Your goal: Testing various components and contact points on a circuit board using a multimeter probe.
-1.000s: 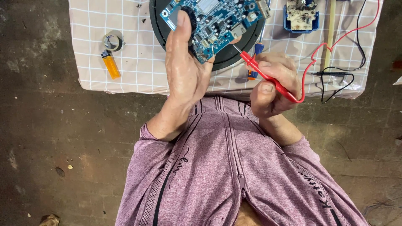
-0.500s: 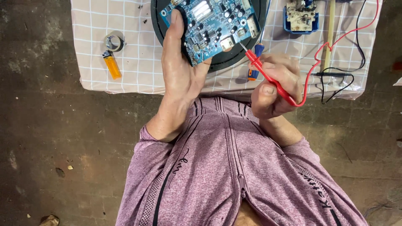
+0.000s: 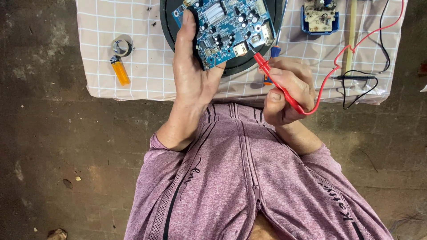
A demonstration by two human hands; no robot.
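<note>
Our left hand (image 3: 193,75) has a clenched grip on the blue circuit board (image 3: 229,29), held tilted above the black round disc (image 3: 171,26). Our right hand (image 3: 287,91) pinches the red probe (image 3: 275,82), its tip touching the board's lower right edge, just beyond that grip.

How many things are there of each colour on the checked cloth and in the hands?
Blue: 2, circuit board in left hand, small tray
Red: 1, probe in right hand
Orange: 1, lighter
Black: 2, round disc, black probe
Silver: 1, tape roll
Total: 7
</note>
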